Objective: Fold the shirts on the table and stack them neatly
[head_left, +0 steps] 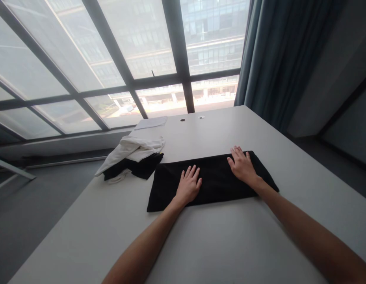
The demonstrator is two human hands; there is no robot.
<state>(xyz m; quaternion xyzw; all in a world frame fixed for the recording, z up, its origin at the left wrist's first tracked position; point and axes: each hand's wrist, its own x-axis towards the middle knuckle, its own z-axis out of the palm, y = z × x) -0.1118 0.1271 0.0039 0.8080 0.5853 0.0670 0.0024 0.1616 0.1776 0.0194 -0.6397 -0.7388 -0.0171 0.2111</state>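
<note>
A black cloth (216, 177), folded into a long flat rectangle, lies across the middle of the white table (206, 240). My left hand (189, 184) rests flat on its left half with the fingers spread. Toward the right end, my right hand (241, 163) lies on the same cloth, palm down, its fingertips reaching the far edge. Both hands are open and grip nothing. What kind of garment or fabric the folded cloth is, I cannot tell.
Left of the folded cloth, a crumpled white cloth (135, 148) lies over a black cloth (147, 165) near the table's left edge. Paper sheets (151, 122) and two round holes are at the far end. Beyond stand large windows and a dark curtain (268, 67).
</note>
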